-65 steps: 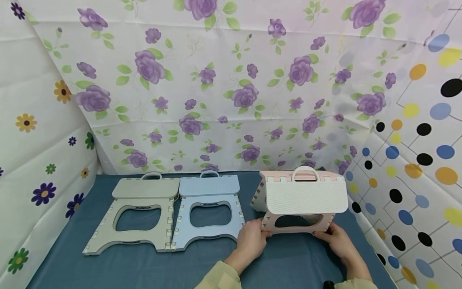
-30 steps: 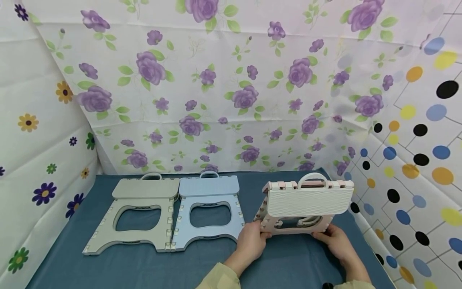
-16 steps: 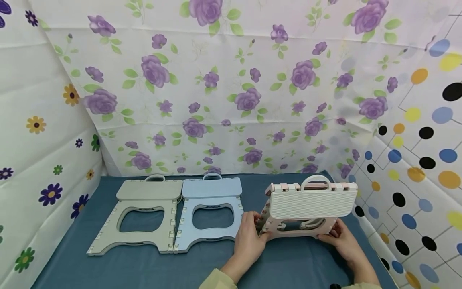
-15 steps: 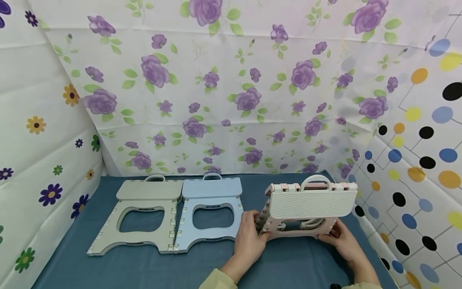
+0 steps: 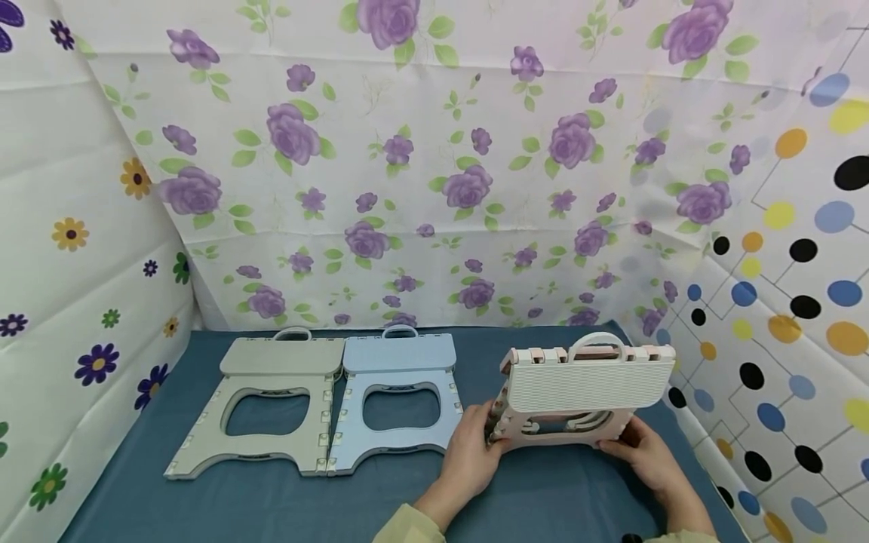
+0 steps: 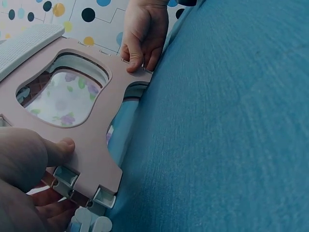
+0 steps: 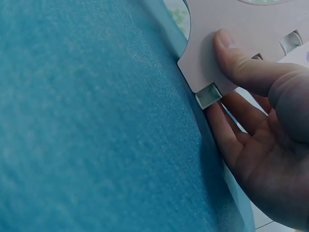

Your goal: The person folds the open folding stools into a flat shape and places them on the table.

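A pink and white folding stool (image 5: 587, 381) stands partly folded at the right of the table, its white handle on top. My left hand (image 5: 471, 456) grips its lower left side; in the left wrist view the thumb lies on the pink leg panel (image 6: 96, 159) with the fingers behind it. At the lower right corner my right hand (image 5: 641, 456) pinches the other end, thumb in front of the panel (image 7: 205, 53) and fingers behind. Beside my left hand lies a light blue folding stool (image 5: 400, 358), folded flat. A grey-green folding stool (image 5: 281, 358) lies flat left of that.
The table wears a dark blue cloth (image 5: 271, 513). A flowered curtain (image 5: 421, 151) hangs behind it, and a dotted sheet (image 5: 781, 362) closes off the right side. A small black object (image 5: 631, 538) shows at the bottom edge near my right wrist.
The pink stool's top has dropped and its seat has folded narrower, with its handle lower. Both hands have kept their hold at the lower corners. The view has shifted slightly.
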Motion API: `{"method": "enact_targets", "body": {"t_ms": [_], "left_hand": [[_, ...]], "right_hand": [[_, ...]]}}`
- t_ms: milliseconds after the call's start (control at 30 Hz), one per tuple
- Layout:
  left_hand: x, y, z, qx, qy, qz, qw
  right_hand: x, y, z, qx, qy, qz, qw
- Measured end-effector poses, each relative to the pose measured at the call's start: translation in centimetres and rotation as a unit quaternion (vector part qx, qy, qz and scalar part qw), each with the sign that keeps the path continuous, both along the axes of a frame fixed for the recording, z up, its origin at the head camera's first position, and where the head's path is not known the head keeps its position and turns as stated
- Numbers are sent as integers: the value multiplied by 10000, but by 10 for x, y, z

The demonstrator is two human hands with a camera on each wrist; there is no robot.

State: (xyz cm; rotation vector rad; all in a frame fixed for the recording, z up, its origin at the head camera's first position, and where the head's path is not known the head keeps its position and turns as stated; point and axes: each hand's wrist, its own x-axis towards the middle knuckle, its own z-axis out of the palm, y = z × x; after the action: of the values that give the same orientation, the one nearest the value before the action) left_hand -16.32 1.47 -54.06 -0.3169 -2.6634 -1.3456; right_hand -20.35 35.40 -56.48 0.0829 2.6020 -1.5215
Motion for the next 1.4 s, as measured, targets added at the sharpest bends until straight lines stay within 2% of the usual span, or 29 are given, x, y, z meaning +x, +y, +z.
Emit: {"method": "enact_targets", "body": {"t_ms": [400,667,900,1200,1400], "left_hand": [[0,0,3,-407,82,-4,9991],[-2,0,1,-478,124,4,9988],[-2,-1,4,-398,130,-23,9991],[-7,-2,5,-174,196,-72,9996],[-10,-2,7,-77,101,-128,9998]], "right_hand": [[2,0,-5,297,62,-85,9995],[3,1,-5,416,-15,2,9991],[3,1,-2,429,75,141,9990],[1,3,-2,685,149,243,9972],[1,4,0,641,160,169,9977]]}}
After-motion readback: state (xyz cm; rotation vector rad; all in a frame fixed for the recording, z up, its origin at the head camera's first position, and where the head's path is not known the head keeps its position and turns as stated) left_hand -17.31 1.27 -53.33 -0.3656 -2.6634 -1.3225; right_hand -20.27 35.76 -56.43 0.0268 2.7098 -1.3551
